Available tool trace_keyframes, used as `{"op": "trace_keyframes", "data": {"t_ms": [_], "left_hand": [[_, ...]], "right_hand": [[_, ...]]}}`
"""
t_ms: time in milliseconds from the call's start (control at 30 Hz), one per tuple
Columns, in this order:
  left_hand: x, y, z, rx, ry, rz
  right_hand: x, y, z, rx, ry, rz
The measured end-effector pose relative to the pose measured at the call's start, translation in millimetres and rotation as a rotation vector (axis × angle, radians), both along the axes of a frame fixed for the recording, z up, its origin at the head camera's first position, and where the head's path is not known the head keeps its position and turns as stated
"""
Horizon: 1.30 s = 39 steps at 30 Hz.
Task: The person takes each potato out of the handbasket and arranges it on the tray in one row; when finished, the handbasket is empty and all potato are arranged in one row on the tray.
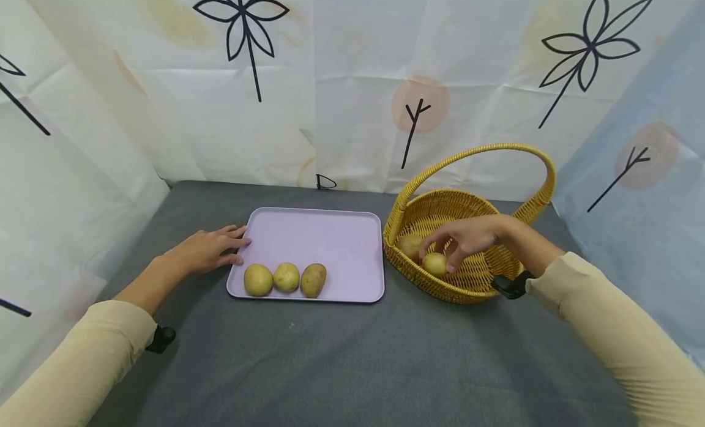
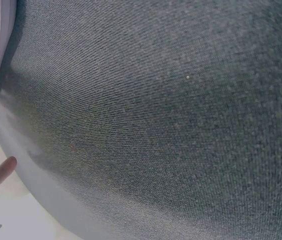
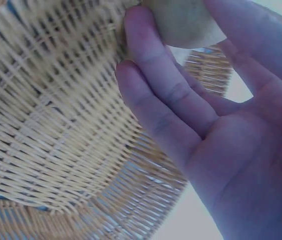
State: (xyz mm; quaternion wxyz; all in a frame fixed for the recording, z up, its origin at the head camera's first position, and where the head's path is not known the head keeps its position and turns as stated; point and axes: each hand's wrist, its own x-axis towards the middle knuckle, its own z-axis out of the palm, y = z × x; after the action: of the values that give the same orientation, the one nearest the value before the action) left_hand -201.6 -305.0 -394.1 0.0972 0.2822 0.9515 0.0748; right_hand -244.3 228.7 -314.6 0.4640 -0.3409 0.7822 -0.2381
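Note:
Inside the yellow wicker basket point(image 1: 457, 197), my right hand point(image 1: 468, 236) pinches a potato point(image 1: 435, 264) between thumb and fingers. The right wrist view shows that potato point(image 3: 188, 22) at the fingertips, partly cut off by the frame's top. Another potato point(image 1: 410, 246) lies in the basket just left of it. My left hand point(image 1: 209, 251) rests with extended fingers on the left edge of the lilac tray point(image 1: 319, 237). Along the tray's front edge sit three potatoes in a row: a round one point(image 1: 258, 280), a smaller one point(image 1: 286, 277) and a longer brownish one point(image 1: 313, 281).
A grey cloth point(image 1: 341, 360) covers the table. The basket's tall arched handle point(image 1: 496, 147) rises over my right hand. White patterned curtains point(image 1: 352, 109) hang behind the table and at both sides.

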Motion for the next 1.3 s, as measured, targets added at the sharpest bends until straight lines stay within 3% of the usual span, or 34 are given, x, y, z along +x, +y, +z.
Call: {"op": "trace_keyframes", "data": {"t_ms": [200, 433, 667, 967, 1300], "left_hand": [[0.1, 0.4, 0.1, -0.005, 0.0, 0.002], [0.6, 1.2, 1.9, -0.001, 0.009, -0.006], [0.4, -0.8, 0.5, 0.004, 0.013, -0.007], [0.4, -0.4, 0.5, 0.015, -0.007, -0.002], [-1.7, -0.2, -1.1, 0.004, -0.029, 0.014]], "right_hand": [[10.5, 2, 14.8, -0.132, -0.009, -0.052], [19.2, 2, 22.0, -0.307, -0.016, -0.035], [32.4, -19, 20.5, -0.382, 0.053, -0.006], [52.0, -63, -1.9, -0.526, 0.06, -0.095], [61.8, -105, -40.9, -0.557, 0.158, -0.215]]}}
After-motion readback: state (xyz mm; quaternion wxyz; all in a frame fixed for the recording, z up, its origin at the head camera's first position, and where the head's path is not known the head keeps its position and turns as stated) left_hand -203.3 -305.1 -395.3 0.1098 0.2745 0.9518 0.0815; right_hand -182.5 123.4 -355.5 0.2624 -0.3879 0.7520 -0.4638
